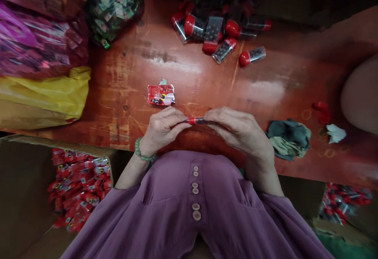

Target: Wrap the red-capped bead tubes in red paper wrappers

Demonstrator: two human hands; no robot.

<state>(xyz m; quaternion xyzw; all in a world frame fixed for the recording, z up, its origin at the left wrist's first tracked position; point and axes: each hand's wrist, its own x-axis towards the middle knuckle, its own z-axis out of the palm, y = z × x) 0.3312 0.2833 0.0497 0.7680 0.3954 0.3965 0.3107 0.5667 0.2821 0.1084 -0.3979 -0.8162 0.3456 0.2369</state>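
Between my two hands, close to the front edge of the table, is a small clear tube (pixel 196 121) with a red cap and dark contents. My left hand (pixel 167 127), with a green bead bracelet at the wrist, pinches its red end. The fingers of my right hand (pixel 236 127) are closed on the dark end and partly hide it. Just beyond my left hand lies a flat red printed packet (pixel 161 95). Farther off is a pile of red-capped clear tubes (pixel 214 30) holding dark beads, with one tube (pixel 252 56) lying apart at its right.
Plastic bags of small packets (pixel 44 46) and a green-filled bag (pixel 115 11) crowd the left. A crumpled cloth (pixel 289 139) and white tissue (pixel 336 133) lie right. Below the edge stand boxes of red packets (pixel 79 188) and red-capped pieces (pixel 344 204).
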